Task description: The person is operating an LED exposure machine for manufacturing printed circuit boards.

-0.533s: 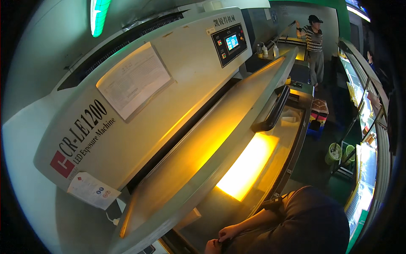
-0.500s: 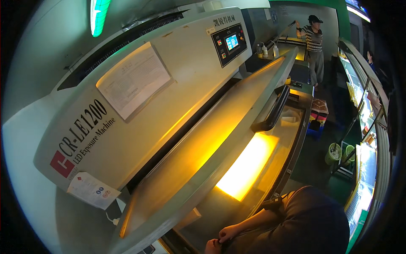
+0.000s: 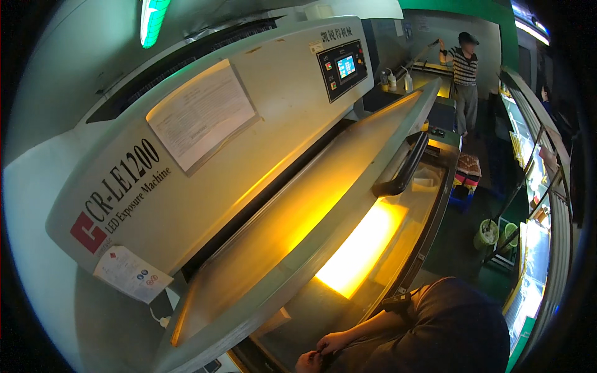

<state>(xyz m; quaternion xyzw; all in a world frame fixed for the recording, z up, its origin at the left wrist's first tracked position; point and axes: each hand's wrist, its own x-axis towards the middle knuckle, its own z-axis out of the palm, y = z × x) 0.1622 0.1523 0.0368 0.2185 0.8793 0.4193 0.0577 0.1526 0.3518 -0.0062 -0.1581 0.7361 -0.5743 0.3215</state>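
Observation:
My right hand (image 3: 334, 341) is low in the picture, its forearm coming in from the lower right. Close against it, at the bottom edge, is my left hand (image 3: 308, 361), partly cut off. The fingers of both hands are curled in and meet; whatever lies between them is too small and dark to make out. Both hands are over the near end of the exposure machine's flat glass bed (image 3: 298, 332). A bright yellow-lit panel (image 3: 360, 252) glows in the bed. Over it the long lid (image 3: 292, 248) stands raised and tilted, with a black handle (image 3: 407, 168) on its edge.
The machine's grey housing (image 3: 249, 149) carries a control screen (image 3: 346, 66) and taped paper sheets (image 3: 202, 118). Far back, another person (image 3: 464, 74) stands beside a second bed with bottles (image 3: 392, 79). Bins (image 3: 486, 234) and a brightly lit rack (image 3: 533, 248) line the right side.
The view has shifted slightly, so the scene sits a little differently in the picture. My hands stay together at the near end of the bed, and the lid keeps its tilt.

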